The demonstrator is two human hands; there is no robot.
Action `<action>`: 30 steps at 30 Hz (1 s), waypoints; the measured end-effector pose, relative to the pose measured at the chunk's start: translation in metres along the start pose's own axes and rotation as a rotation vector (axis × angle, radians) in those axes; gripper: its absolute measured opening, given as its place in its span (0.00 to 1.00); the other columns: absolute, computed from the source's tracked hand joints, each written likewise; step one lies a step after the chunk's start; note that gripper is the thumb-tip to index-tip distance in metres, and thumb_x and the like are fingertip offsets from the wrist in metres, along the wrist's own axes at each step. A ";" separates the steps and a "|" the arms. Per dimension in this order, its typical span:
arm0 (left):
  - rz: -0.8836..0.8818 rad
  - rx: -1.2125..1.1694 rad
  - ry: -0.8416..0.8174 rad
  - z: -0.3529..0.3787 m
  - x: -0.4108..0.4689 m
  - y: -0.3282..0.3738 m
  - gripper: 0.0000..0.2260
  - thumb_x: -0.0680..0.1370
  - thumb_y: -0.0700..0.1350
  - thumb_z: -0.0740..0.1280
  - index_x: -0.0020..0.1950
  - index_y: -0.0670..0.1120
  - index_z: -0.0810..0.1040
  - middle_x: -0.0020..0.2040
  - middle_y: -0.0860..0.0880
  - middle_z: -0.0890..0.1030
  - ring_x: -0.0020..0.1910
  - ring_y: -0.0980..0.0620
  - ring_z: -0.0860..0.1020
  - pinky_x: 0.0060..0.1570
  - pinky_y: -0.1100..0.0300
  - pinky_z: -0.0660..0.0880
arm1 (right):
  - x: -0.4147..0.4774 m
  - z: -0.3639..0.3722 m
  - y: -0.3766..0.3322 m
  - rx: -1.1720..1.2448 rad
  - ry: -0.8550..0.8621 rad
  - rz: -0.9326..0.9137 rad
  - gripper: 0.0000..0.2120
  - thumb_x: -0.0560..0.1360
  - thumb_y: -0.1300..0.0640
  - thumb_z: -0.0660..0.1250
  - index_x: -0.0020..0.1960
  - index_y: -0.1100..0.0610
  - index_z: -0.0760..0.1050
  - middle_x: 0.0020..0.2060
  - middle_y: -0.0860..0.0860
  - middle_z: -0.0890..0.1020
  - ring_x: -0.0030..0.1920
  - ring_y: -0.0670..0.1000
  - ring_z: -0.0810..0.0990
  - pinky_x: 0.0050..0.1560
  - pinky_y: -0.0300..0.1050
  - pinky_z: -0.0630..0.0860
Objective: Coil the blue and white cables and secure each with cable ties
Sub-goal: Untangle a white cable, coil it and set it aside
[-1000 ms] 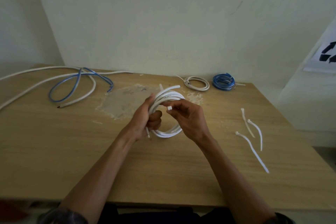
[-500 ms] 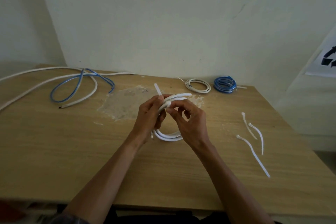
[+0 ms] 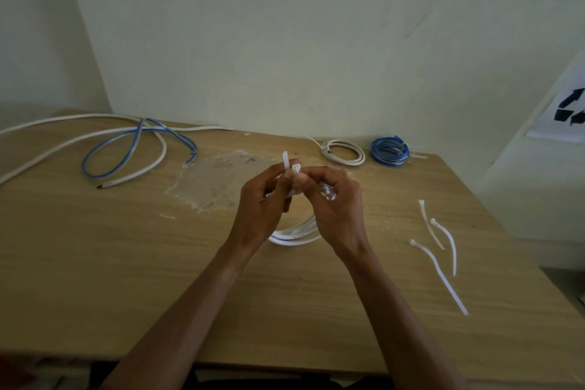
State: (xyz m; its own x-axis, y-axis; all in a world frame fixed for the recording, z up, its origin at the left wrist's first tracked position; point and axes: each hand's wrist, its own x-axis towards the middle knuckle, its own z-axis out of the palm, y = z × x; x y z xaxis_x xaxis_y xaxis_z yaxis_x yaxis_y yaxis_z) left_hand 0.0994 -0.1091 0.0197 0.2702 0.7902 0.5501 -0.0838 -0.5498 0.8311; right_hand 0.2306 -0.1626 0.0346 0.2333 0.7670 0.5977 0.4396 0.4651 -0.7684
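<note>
Both hands have drawn closer together since half a second ago, and the top of the white cable coil (image 3: 294, 236) is now hidden behind them, with only its lower arc hanging out below, just above the worktop (image 3: 95, 263). A cable tie (image 3: 286, 162) stands up between the thumbs. The left hand (image 3: 259, 215) has its fingers clenched, pinching the tie's tail against the coil. The right hand (image 3: 335, 209) is curled too, its fingertips nipping the tie's square head beside the tail. All of this sits over the middle of the worktop, in front of a pale scuffed patch (image 3: 215, 180).

To the right, three spare ties (image 3: 438, 266) lie loose on the wood, well apart from the hands. Near the back edge, a finished white coil (image 3: 343, 152) lies just beside a blue coil (image 3: 389, 152). At the far left, a loose blue cable (image 3: 95, 152) loops across a loose white cable (image 3: 63, 142). A paper sheet (image 3: 566, 111) with black arrows hangs at the right.
</note>
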 end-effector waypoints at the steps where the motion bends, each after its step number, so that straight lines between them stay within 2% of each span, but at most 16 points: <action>1: 0.001 -0.009 0.010 -0.001 0.000 0.001 0.11 0.84 0.47 0.63 0.63 0.48 0.82 0.28 0.54 0.76 0.27 0.56 0.74 0.31 0.65 0.70 | 0.000 0.000 -0.003 0.030 -0.005 0.006 0.06 0.79 0.53 0.71 0.51 0.54 0.85 0.47 0.48 0.87 0.52 0.54 0.85 0.54 0.58 0.80; 5: 0.043 0.023 0.030 -0.006 0.000 -0.001 0.09 0.84 0.45 0.64 0.60 0.47 0.82 0.28 0.52 0.76 0.28 0.54 0.76 0.31 0.62 0.72 | -0.001 0.001 -0.014 0.116 -0.035 0.029 0.04 0.79 0.58 0.70 0.48 0.55 0.85 0.45 0.50 0.87 0.50 0.51 0.85 0.54 0.47 0.80; 8: 0.121 0.137 0.064 -0.008 0.001 -0.004 0.08 0.84 0.44 0.64 0.55 0.46 0.83 0.29 0.55 0.77 0.28 0.54 0.78 0.31 0.61 0.72 | 0.000 0.002 -0.018 0.177 -0.064 0.060 0.05 0.79 0.59 0.69 0.48 0.55 0.84 0.45 0.50 0.87 0.50 0.49 0.86 0.53 0.40 0.78; 11: 0.207 0.243 0.105 -0.011 0.001 -0.005 0.07 0.83 0.43 0.66 0.51 0.47 0.83 0.30 0.60 0.77 0.29 0.57 0.78 0.30 0.64 0.70 | 0.000 0.001 -0.019 0.159 -0.105 0.079 0.06 0.79 0.57 0.68 0.49 0.55 0.84 0.45 0.50 0.87 0.51 0.50 0.85 0.55 0.42 0.79; 14: 0.259 0.300 0.087 -0.010 0.000 -0.004 0.07 0.83 0.44 0.65 0.54 0.44 0.83 0.31 0.64 0.75 0.29 0.62 0.77 0.31 0.70 0.67 | -0.001 0.001 -0.019 0.175 -0.108 0.106 0.07 0.79 0.57 0.68 0.51 0.59 0.85 0.45 0.52 0.87 0.51 0.52 0.85 0.58 0.46 0.78; 18: 0.258 0.302 0.062 -0.011 0.001 -0.006 0.09 0.84 0.45 0.64 0.58 0.45 0.82 0.33 0.62 0.77 0.31 0.61 0.78 0.31 0.67 0.71 | -0.001 0.000 -0.016 0.189 -0.086 0.119 0.08 0.80 0.58 0.68 0.52 0.62 0.84 0.46 0.53 0.87 0.51 0.53 0.85 0.59 0.50 0.79; 21: 0.265 0.306 0.048 -0.012 0.001 -0.006 0.10 0.84 0.48 0.63 0.57 0.45 0.82 0.33 0.60 0.77 0.29 0.60 0.77 0.29 0.67 0.69 | -0.002 0.002 -0.016 0.167 -0.085 0.108 0.07 0.80 0.59 0.68 0.52 0.60 0.84 0.46 0.52 0.87 0.51 0.54 0.85 0.58 0.58 0.79; 24: 0.285 0.318 0.039 -0.012 0.000 -0.005 0.11 0.84 0.50 0.62 0.56 0.45 0.81 0.34 0.60 0.78 0.31 0.61 0.79 0.30 0.66 0.71 | -0.004 0.003 -0.017 0.166 -0.081 0.094 0.07 0.80 0.58 0.68 0.51 0.59 0.84 0.45 0.52 0.87 0.49 0.53 0.86 0.57 0.59 0.80; 27: 0.298 0.331 0.025 -0.012 -0.001 -0.004 0.10 0.84 0.49 0.61 0.55 0.47 0.81 0.34 0.60 0.78 0.31 0.58 0.79 0.28 0.62 0.73 | -0.005 0.004 -0.017 0.165 -0.059 0.069 0.06 0.80 0.60 0.69 0.50 0.59 0.84 0.43 0.52 0.87 0.47 0.52 0.86 0.52 0.52 0.80; 29: 0.303 0.337 0.010 -0.011 -0.001 -0.004 0.09 0.84 0.48 0.62 0.55 0.47 0.80 0.33 0.61 0.77 0.30 0.59 0.78 0.27 0.64 0.71 | -0.005 0.004 -0.017 0.169 -0.054 0.048 0.05 0.79 0.62 0.69 0.50 0.60 0.84 0.42 0.51 0.87 0.45 0.49 0.85 0.49 0.42 0.79; 30: 0.302 0.338 0.003 -0.011 -0.001 -0.004 0.09 0.84 0.47 0.62 0.55 0.46 0.81 0.33 0.62 0.76 0.30 0.61 0.78 0.28 0.67 0.69 | -0.005 0.004 -0.017 0.172 -0.057 0.042 0.05 0.79 0.62 0.69 0.50 0.61 0.84 0.42 0.51 0.87 0.45 0.49 0.85 0.49 0.41 0.78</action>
State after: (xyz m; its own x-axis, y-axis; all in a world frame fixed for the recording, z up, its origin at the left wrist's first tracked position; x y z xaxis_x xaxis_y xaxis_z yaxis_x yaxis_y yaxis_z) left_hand 0.0886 -0.1045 0.0173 0.2787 0.5816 0.7642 0.1595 -0.8127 0.5604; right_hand 0.2183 -0.1725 0.0433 0.1968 0.8089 0.5541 0.2749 0.4969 -0.8231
